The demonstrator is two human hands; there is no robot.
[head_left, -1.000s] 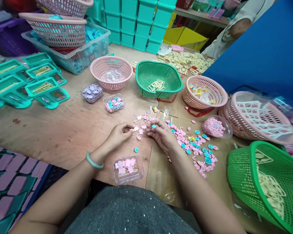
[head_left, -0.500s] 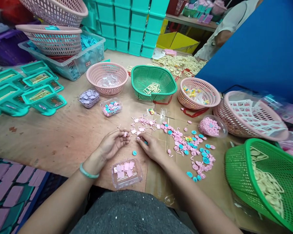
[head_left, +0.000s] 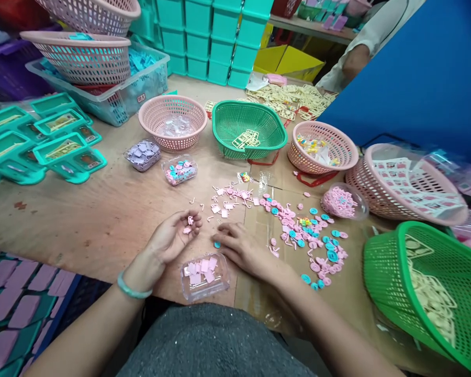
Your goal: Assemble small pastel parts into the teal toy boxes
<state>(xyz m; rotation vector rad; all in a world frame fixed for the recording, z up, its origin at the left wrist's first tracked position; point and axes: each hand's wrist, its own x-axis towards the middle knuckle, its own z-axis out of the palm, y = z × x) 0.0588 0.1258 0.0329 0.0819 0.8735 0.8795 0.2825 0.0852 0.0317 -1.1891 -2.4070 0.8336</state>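
My left hand [head_left: 176, 236] is turned palm up, its fingers curled round small pink plastic pieces [head_left: 188, 226]. Over the table to its right, my right hand [head_left: 243, 248] is palm down with its fingers stretched out. Its fingertips are at a small blue disc [head_left: 217, 244] and partly cover it; I cannot tell whether they pinch it. Just below the hands is a clear plastic tray [head_left: 224, 287] of flat pink squares. Beyond them lie scattered pink hooks and tags [head_left: 228, 206]. Pink and blue spiral discs [head_left: 317, 264] spread out to the right.
At the back stand a pink basket [head_left: 151, 123], a green basket [head_left: 272, 149] and a smaller pink basket [head_left: 298, 159]. A large green basket [head_left: 380, 262] is at right. Small tubs [head_left: 180, 177] sit at left of centre. A person's sleeve [head_left: 388, 26] shows behind a blue panel [head_left: 424, 78].
My hands have moved apart and nearer to me. The left has drawn back leftward with the pink pieces; the right has come down to the blue disc, which lay uncovered before.
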